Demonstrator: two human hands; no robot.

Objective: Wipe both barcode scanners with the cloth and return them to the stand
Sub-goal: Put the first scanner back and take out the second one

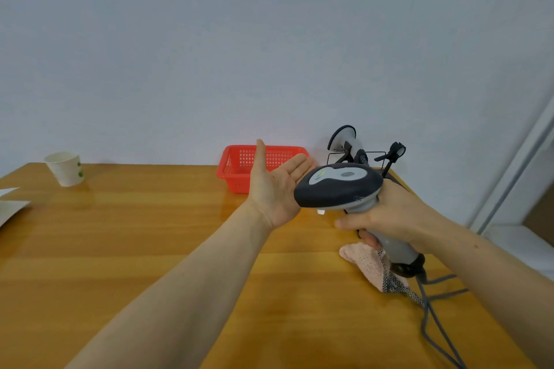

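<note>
Head view: one camera, looking down over a wooden table (pixel 150 249).
Right hand (pixel 389 216): closed around the grey handle of a scanner (pixel 338 186), held clear of the table with its dark head pointing left.
Left hand (pixel 275 186): flat open, palm up, fingers spread, holding nothing; its fingertips are just beside the scanner head, and contact cannot be told.
Cloth (pixel 371 263): pink, lying on the table just below the scanner handle, under the right hand.
Stand (pixel 371 159): black wire frame behind the scanner, against the wall; a second scanner (pixel 344 138) rests on it.
Cable (pixel 434 314): grey, trailing from the scanner handle toward the table's near right edge.
Basket (pixel 239 165): red, left of the stand, behind the left hand.
Cup (pixel 66 168): white paper, far left of the scanner at the table's back edge.
Open room: bare tabletop between cup and left arm.
Counts: two scanners, one cloth, one stand, one basket, one cup.
</note>
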